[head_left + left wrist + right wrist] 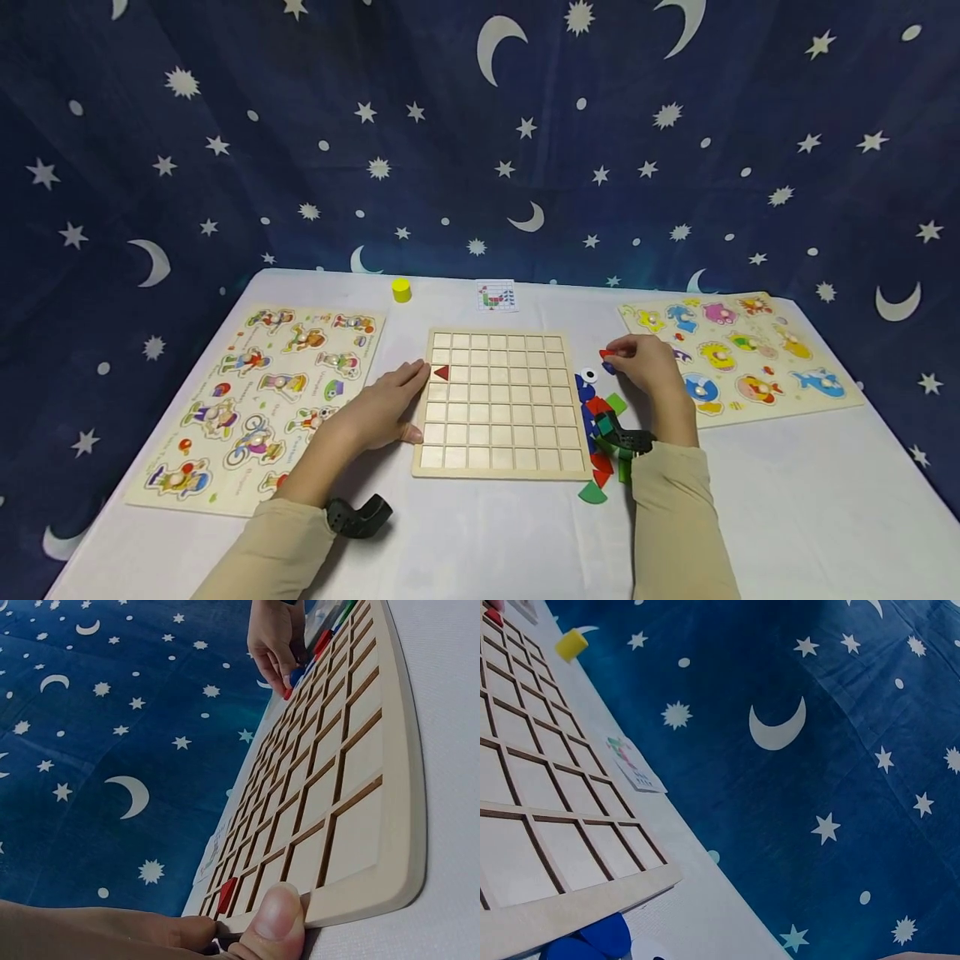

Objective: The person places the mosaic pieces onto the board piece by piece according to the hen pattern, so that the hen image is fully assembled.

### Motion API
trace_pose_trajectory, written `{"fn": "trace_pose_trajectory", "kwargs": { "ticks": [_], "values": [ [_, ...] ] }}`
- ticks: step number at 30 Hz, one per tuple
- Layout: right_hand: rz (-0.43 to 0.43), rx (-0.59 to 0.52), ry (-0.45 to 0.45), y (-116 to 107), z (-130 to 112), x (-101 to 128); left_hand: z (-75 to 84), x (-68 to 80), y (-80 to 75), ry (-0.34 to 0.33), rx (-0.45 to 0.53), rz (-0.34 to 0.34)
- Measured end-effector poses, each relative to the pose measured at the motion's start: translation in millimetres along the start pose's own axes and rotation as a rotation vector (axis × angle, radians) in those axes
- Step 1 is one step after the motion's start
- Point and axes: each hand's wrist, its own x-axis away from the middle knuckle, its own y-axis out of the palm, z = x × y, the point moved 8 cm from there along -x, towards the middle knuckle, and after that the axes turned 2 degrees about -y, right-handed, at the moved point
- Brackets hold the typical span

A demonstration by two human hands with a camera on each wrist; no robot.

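My left hand [386, 408] rested flat against the grid board [500, 404], thumb on its edge; my right hand [645, 364] pinched a red piece [604, 353] beside the loose pieces [597, 417].

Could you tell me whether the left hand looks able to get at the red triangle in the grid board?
Probably yes: the left hand rests at the grid board edge, the red triangle lies uncovered beside its fingertips.

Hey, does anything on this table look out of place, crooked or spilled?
Nothing looks spilled or damaged. The grid board lies square, with one red triangle in a cell by the left hand. The loose coloured pieces lie in a jumbled heap along its right edge, beside the right hand.
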Motion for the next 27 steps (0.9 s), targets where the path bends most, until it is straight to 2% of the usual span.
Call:
{"fn": "trace_pose_trajectory", "kwargs": {
  "ticks": [14, 20, 27],
  "values": [
    [-0.026, -0.031, 0.037, -3, -4, 2, -0.3, 0.3, -0.5, 0.015, -0.011, 0.002],
    [-0.052, -0.027, -0.039, -5, -17, 4, -0.3, 0.0, -1.6, 0.031, -0.020, 0.001],
    [0.022, -0.012, -0.157, -4, -39, 3, -3.1, -0.7, 0.0, 0.037, -0.021, 0.003]
  ]
}}
